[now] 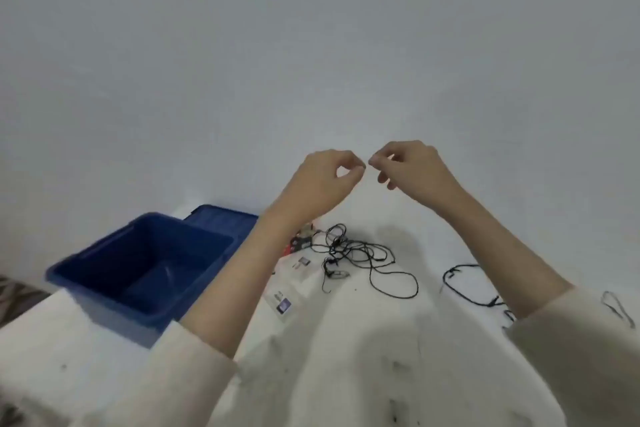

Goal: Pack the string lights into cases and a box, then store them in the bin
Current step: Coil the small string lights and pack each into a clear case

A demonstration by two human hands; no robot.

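Cream sleeves pushed back, both forearms rise above the table [346, 357]; left hand [322, 184] and right hand [412, 170] pinch fingertips nearly together, anything held too thin to see.

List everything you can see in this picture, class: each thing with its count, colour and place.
Open plastic storage bin: one, dark blue, left on the table.
Flat plastic bin lid: one, dark blue, behind the bin.
Tangled string-light wire: one heap, black, table centre.
Looped wire: one, black, right.
Small packets: several, whitish, beside the bin.
Table: one, white.
Left hand: raised, fingertips pinched.
Right hand: raised, fingertips pinched.
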